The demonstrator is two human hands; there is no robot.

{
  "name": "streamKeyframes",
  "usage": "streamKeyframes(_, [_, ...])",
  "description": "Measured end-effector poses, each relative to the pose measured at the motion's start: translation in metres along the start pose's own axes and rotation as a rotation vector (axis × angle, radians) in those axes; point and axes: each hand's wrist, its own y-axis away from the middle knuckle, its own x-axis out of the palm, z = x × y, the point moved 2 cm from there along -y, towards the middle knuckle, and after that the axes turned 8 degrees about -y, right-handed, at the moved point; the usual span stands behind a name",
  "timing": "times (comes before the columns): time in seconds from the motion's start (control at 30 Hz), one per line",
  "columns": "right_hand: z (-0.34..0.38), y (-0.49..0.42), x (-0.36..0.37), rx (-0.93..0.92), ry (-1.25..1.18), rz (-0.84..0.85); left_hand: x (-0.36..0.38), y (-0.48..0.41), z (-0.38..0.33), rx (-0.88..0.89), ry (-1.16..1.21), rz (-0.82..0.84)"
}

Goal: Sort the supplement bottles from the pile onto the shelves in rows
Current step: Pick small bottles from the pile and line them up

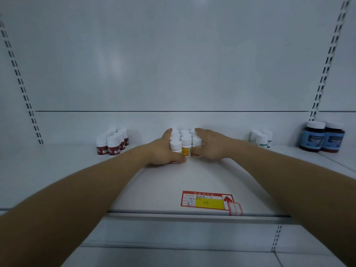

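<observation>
Flanking bottle cluster [186, 143], hands [161, 151] [212, 145] outstretched, straight-fingered

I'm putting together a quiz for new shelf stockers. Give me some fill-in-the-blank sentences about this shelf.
The left hand and right hand flank the middle bottles, whose front label is mostly ___.
The small bottles at the left carry dark ___ labels.
The large dark bottles at the far right number ___.
Every bottle cap in view is ___.
Missing words: yellow; red; two; white.
</observation>
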Motion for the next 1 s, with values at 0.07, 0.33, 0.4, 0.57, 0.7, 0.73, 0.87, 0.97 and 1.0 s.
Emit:
streamKeyframes(0.07, [-0.001, 0.003, -0.002, -0.002, 0.033, -0.006, 0.0, 0.003, 0.002, -0.011, -0.013, 0.007])
streamKeyframes(0.33, [-0.001, 0.004, 0.001, 0.043, 0.089, 0.03, 0.006, 0.006, 0.0, -0.047, -0.045, -0.02])
streamKeyframes(0.4, [-0.001, 0.005, 0.001, 0.049, 0.086, 0.028, 0.007, 0.006, -0.001, -0.062, -0.039, -0.028])
streamKeyframes(0.57, [0.0, 0.005, 0.002, 0.047, 0.061, 0.032, 0.008, 0.007, -0.003, -0.06, -0.064, -0.032])
streamKeyframes(0.7, [0.002, 0.006, 0.0, 0.034, 0.063, 0.034, 0.007, 0.009, -0.007, -0.018, -0.064, -0.045])
streamKeyframes(0.73, [0.002, 0.007, -0.001, 0.02, 0.064, 0.02, 0.006, 0.01, -0.008, -0.006, -0.067, -0.049])
streamKeyframes(0.87, [0.003, 0.01, -0.005, 0.01, 0.116, -0.012, 0.006, 0.016, -0.01, 0.044, -0.07, -0.067])
streamKeyframes(0.97, [0.005, 0.012, -0.005, -0.044, 0.152, -0.018, 0.006, 0.019, -0.012, 0.113, -0.109, -0.147])
streamKeyframes(1.0, [0.006, 0.012, -0.005, -0.053, 0.163, -0.012, 0.005, 0.019, -0.013, 0.121, -0.133, -0.161])
